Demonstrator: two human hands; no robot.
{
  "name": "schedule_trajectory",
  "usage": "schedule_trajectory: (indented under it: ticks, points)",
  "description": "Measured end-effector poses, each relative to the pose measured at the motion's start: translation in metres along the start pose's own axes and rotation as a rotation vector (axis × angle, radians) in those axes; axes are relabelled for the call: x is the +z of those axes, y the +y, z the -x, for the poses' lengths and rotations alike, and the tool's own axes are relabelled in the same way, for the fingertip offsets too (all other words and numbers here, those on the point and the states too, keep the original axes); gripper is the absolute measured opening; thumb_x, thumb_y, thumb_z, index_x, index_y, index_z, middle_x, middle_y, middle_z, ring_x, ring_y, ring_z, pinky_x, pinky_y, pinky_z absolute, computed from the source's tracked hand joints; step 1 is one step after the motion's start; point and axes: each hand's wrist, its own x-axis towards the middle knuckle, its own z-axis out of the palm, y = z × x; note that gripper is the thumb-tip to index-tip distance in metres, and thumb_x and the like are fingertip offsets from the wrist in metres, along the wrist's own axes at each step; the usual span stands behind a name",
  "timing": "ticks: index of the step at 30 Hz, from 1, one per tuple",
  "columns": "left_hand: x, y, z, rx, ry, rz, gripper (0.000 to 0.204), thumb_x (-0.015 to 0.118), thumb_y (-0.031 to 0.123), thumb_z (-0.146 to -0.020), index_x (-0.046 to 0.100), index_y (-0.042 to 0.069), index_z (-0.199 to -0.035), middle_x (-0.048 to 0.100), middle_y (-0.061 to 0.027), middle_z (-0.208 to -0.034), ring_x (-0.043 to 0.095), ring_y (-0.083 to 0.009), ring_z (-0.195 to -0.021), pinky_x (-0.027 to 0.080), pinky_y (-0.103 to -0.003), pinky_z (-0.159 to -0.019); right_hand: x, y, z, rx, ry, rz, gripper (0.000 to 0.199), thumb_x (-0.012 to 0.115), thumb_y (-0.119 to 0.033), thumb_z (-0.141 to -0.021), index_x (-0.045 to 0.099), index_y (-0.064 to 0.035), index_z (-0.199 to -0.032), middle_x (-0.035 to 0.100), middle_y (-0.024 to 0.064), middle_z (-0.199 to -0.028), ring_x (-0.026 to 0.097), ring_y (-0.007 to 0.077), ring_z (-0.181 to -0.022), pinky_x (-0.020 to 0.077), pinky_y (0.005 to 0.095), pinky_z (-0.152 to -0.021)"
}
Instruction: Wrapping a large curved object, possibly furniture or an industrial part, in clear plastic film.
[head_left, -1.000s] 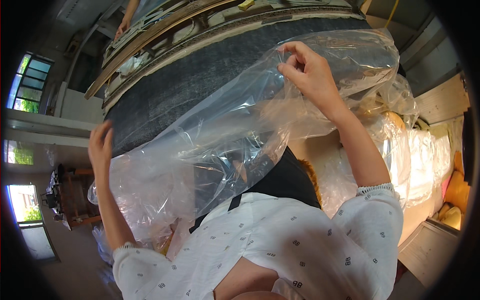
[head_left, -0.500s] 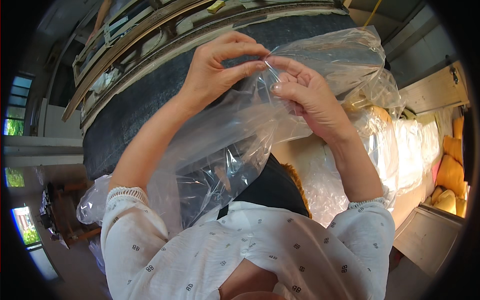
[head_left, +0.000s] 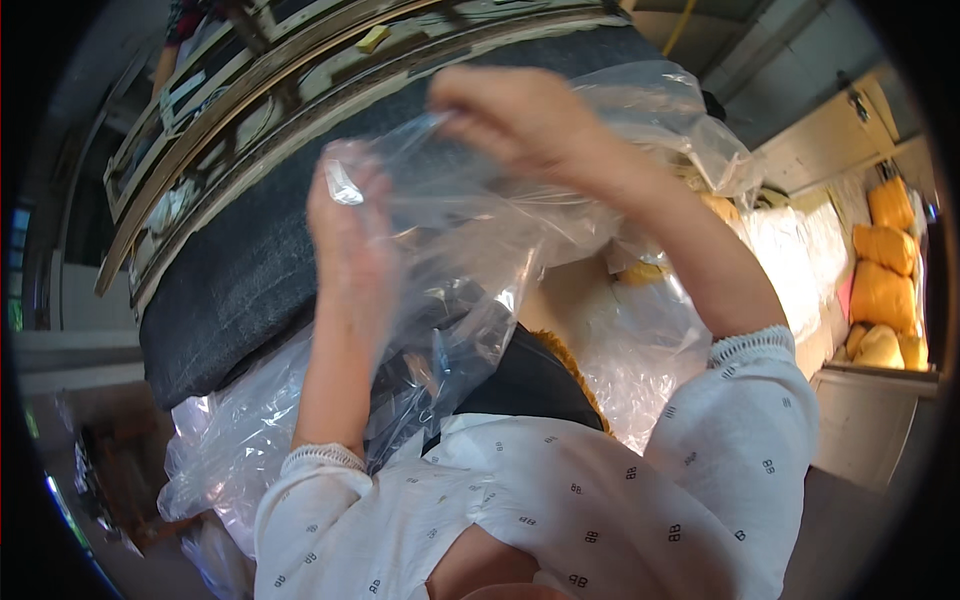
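A large sheet of clear plastic film hangs in loose folds in front of me and over the dark padded table. My right hand is raised at the centre, its bent fingers closed on the film's upper edge. The film stretches from there towards my left hand, which is held upright farther left. Shiny film lies over or against the left fingertips. Motion smears those fingers, so their grip is unclear. Both forearms show below white sleeves.
The dark padded tabletop slopes across the left. Beyond it run wooden rails with a small yellow block. More crumpled clear plastic lies near my right elbow. Orange-yellow bundles are stacked at the far right.
My hands were close together, fingertips meeting at the film; now they are apart. The left has moved left and lower, the right has moved left, drawing film along. The view has shifted slightly.
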Motion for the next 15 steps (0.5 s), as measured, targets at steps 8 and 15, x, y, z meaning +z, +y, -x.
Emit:
schedule_trajectory:
  ticks: [8,15]
  points:
    - [-0.249,0.188,-0.006,0.915,0.231,-0.647,0.031,0.051,0.024,-0.086,0.054,0.005,-0.11,0.057,-0.0074,-0.095,0.054,-0.0153,-0.08,0.047,-0.028,-0.067,0.006,-0.012,0.072,0.125,-0.564,0.142,0.009,0.061,-0.018,-0.076,0.062,-0.0095,-0.079,0.062,0.0108,-0.068,0.06,0.0307,-0.07,0.0456,0.041,-0.061]
    - [-0.521,0.439,0.034,1.254,0.989,-1.572,0.033,0.054,0.029,-0.088,0.062,-0.002,-0.096,0.062,-0.0151,-0.093,0.058,-0.0234,-0.081,0.046,-0.033,-0.076,-0.012,-0.014,0.169,0.512,-1.177,-0.001,0.017,0.054,-0.024,-0.074,0.067,-0.0124,-0.074,0.063,0.0121,-0.071,0.06,0.0296,-0.073,0.0458,0.0415,-0.069]
